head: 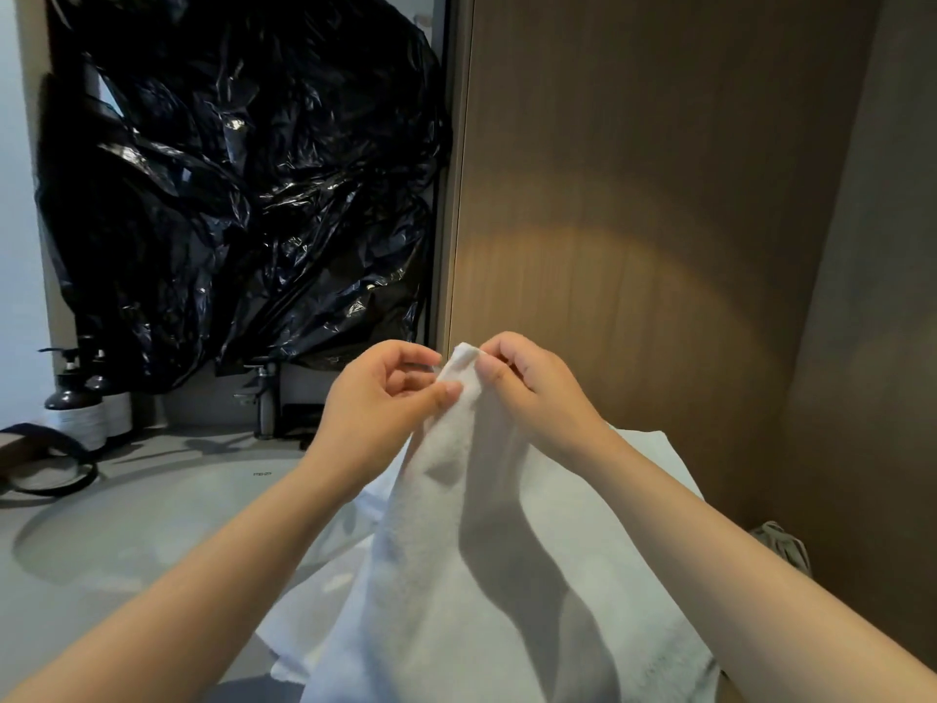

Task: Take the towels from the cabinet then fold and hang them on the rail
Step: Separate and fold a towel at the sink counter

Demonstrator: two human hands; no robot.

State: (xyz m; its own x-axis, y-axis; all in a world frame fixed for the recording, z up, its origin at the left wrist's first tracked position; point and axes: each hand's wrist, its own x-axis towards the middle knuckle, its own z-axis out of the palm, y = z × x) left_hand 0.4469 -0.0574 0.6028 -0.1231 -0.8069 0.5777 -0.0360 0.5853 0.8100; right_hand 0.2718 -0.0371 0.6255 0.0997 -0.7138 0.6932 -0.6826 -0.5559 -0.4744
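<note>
While two dark pump bottles (76, 400) stand at far left on the counter, contents not visible, black plastic sheeting (243, 185) hangs upper left above the faucet (266, 398) and the round basin (152, 520) at lower left. Centre frame, my left hand (377, 403) pinches the top corner of the white towel (456, 525) between thumb and curled fingers. Just beside it, my right hand (537, 393) pinches the same corner, fingers curled. Towel hangs from both hands to bottom centre, over a flat white cloth (654, 459). Wood panel (634, 195) fills the right.
</note>
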